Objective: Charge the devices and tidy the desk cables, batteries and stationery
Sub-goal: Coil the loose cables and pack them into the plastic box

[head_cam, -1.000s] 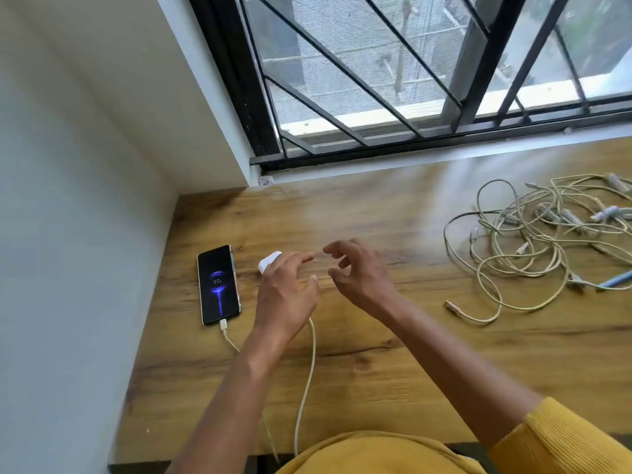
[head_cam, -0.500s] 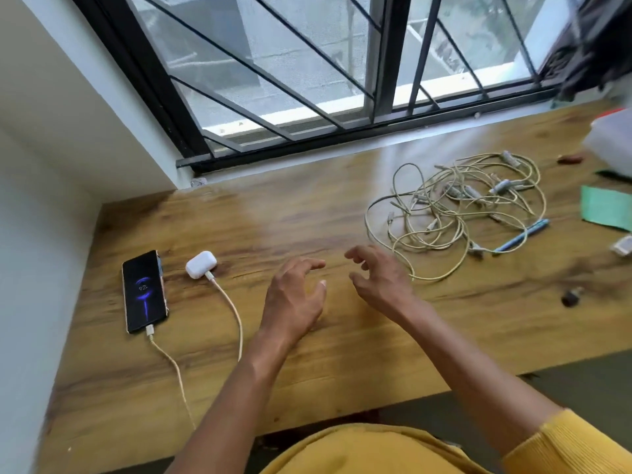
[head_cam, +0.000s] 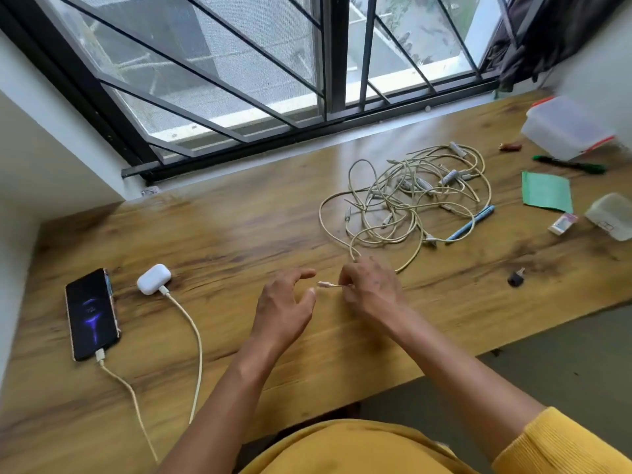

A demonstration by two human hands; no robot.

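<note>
The right hand (head_cam: 371,289) pinches the plug end of a braided cream cable (head_cam: 328,285) from the tangled pile (head_cam: 410,200); the left hand (head_cam: 285,307) hovers just beside it, fingers spread. On the grained wooden surface (head_cam: 239,227), a glossy black phone (head_cam: 91,313) and a rounded white earbud case (head_cam: 154,278) lie at the left, each cabled.

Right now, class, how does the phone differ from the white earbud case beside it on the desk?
The phone is black, flat and long; the earbud case is white, rounded and far smaller. The phone's screen is lit; the earbud case has no screen. Neither is touched by a hand. Both lie on the wooden desk, each with a pale cable plugged into its near end.
</note>
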